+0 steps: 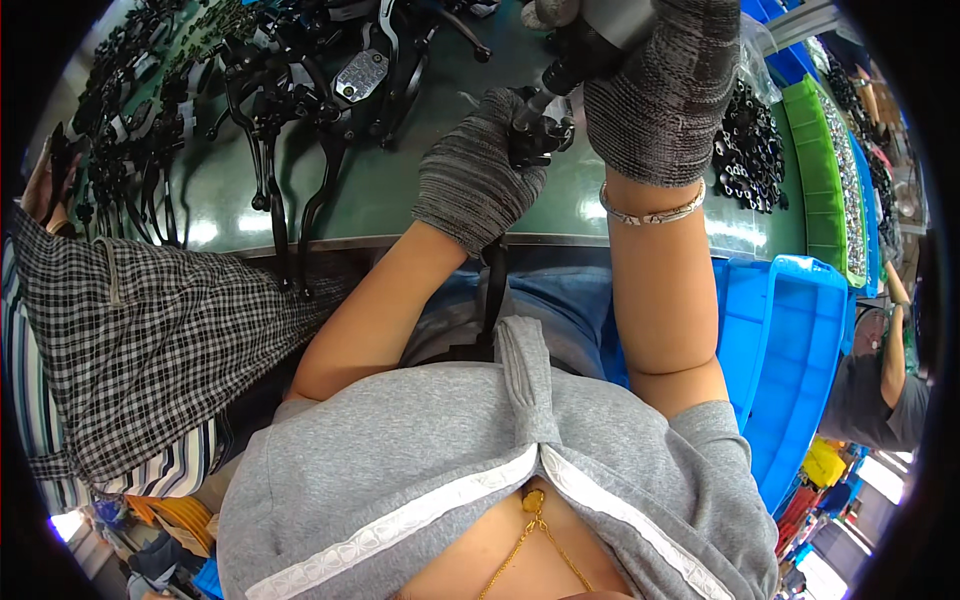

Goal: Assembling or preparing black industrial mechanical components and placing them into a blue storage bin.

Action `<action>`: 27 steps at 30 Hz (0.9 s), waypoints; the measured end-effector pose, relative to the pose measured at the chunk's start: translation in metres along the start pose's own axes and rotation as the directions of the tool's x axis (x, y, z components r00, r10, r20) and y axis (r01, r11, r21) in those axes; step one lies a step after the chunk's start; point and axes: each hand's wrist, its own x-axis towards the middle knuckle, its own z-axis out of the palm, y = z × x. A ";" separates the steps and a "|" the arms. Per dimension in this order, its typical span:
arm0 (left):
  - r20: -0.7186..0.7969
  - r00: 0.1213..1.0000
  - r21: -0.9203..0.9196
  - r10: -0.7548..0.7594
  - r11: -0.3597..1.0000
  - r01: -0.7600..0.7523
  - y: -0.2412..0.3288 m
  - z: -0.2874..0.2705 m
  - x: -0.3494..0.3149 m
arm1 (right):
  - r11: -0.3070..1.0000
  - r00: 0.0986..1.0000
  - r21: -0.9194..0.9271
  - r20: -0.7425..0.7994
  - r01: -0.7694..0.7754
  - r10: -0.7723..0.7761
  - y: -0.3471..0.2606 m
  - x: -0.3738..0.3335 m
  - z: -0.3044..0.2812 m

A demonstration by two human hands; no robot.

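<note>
My left hand (478,172), in a grey knit glove, is closed around a black lever assembly (545,140) near the table's front edge. Its long black lever (494,285) hangs down below my wrist. My right hand (665,95), gloved alike, grips a dark power screwdriver (575,62) whose tip points down-left at the assembly. The tip meets or nearly meets the part; exact contact is too small to tell. Several black lever assemblies (265,120) lie on the green table to the left, one with a silver-grey cover plate (361,76).
Small black clamp-like parts (750,150) are heaped right of my right hand. Beyond them stands a green bin (812,150) of small metal parts. A blue crate (800,340) sits by my right elbow. At the left, a person in a checkered apron (170,350) is close by.
</note>
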 end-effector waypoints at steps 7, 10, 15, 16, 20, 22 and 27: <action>-0.028 0.999 0.019 0.033 0.999 -0.033 -0.007 0.006 0.000 | 0.990 0.996 -0.140 -0.086 -0.006 -0.007 -0.006 -0.013 0.008; -0.001 1.000 0.117 0.022 0.993 -0.022 -0.008 0.002 0.003 | 0.961 0.908 0.008 -0.326 -0.277 0.264 -0.023 -0.014 0.028; -0.021 0.999 0.151 0.037 0.988 -0.034 -0.008 0.007 0.009 | 0.975 0.962 -0.067 -0.187 -0.214 0.198 -0.033 -0.009 0.030; -0.049 0.998 0.136 0.041 0.990 -0.034 -0.008 0.008 0.010 | 0.974 0.962 -0.068 -0.189 -0.214 0.198 -0.024 -0.005 0.020; -0.021 0.999 0.100 0.036 0.994 -0.034 -0.007 0.003 0.012 | 0.987 0.998 0.163 -0.061 -0.004 0.014 -0.010 0.014 0.003; 0.062 0.998 0.146 -0.021 0.989 0.012 -0.002 0.002 0.018 | 0.947 0.972 -0.245 -0.055 0.208 -0.228 -0.018 0.024 -0.017; 0.006 1.000 0.162 0.014 0.987 -0.015 -0.016 0.010 0.022 | 0.758 0.926 -0.642 -0.344 -0.113 -0.154 -0.014 -0.003 -0.055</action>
